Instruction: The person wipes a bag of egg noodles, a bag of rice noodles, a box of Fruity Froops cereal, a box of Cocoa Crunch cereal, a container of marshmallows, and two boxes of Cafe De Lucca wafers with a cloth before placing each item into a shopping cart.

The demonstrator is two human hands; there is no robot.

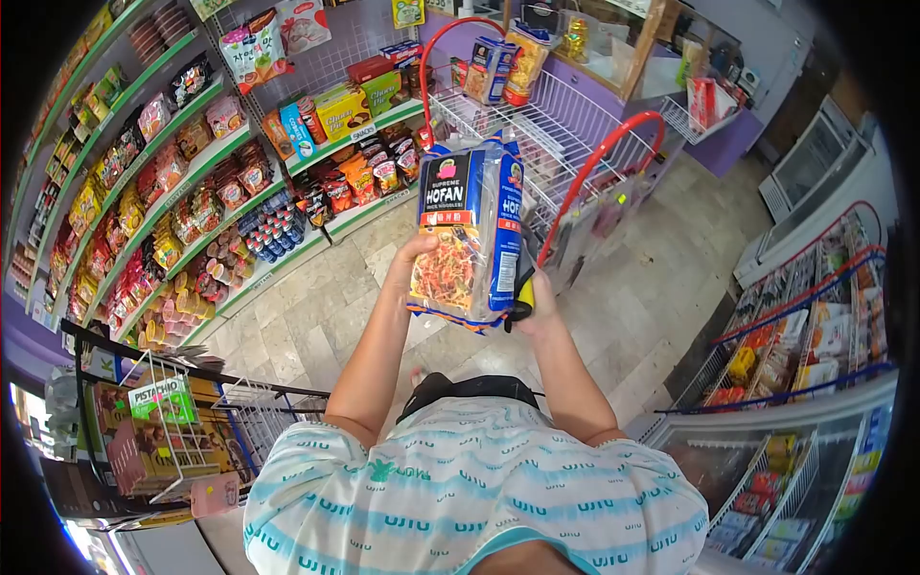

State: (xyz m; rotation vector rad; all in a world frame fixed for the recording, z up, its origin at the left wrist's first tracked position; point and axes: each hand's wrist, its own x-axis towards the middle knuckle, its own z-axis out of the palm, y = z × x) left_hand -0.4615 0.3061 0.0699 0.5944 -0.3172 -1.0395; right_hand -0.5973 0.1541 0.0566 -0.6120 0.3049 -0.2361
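Two blue-edged packs of Hofan rice noodles (448, 235) are held upright in front of my body, side by side. My left hand (415, 257) grips the left side, with its thumb on the printed front. At the lower right, my right hand (540, 305) is closed around the pack's side and a black and yellow object (524, 295) that I cannot make out fully. Just beyond is a white wire basket (565, 110) with red handles, holding a blue pack (489, 69) and a yellow-orange pack (526, 62).
Curved snack shelves (192, 177) run along the left, with Choco Pie boxes (343, 112) at their far end. A wire rack (177, 426) stands lower left. Packed baskets (800, 326) and a glass-topped freezer (767, 426) are on the right. Tiled floor (632, 307) shows between.
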